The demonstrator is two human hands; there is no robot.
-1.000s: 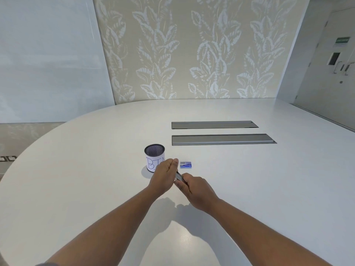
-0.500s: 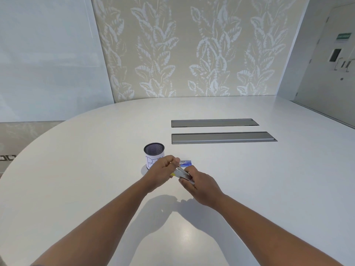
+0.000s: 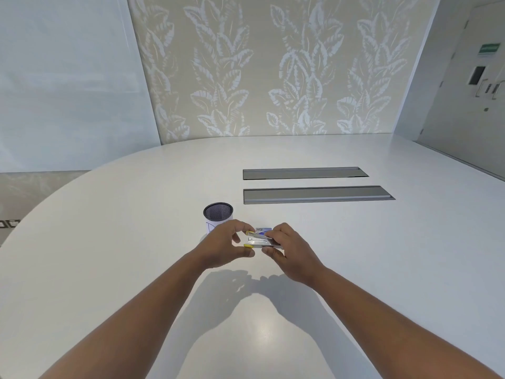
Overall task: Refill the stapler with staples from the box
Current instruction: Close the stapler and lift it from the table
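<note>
A small metal stapler [image 3: 261,241] with yellow ends is held between both hands above the white table [image 3: 382,255]. My right hand [image 3: 289,248] grips its right part, fingers curled round it. My left hand [image 3: 228,243] pinches the yellow left end between thumb and fingers. The stapler looks hinged apart at the left, showing two metal layers. A small blue staple box [image 3: 263,229] lies on the table just behind the stapler, mostly hidden by it and my fingers.
A black mesh pen cup [image 3: 218,214] with a white paper label stands just behind my left hand. Two grey recessed cable flaps [image 3: 317,194] lie further back at centre right. The table's rounded edge curves away to the left.
Both hands have lifted and turned the stapler so it lies crosswise. Its yellow left end now shows and the layers have spread apart. The staple box has become partly covered.
</note>
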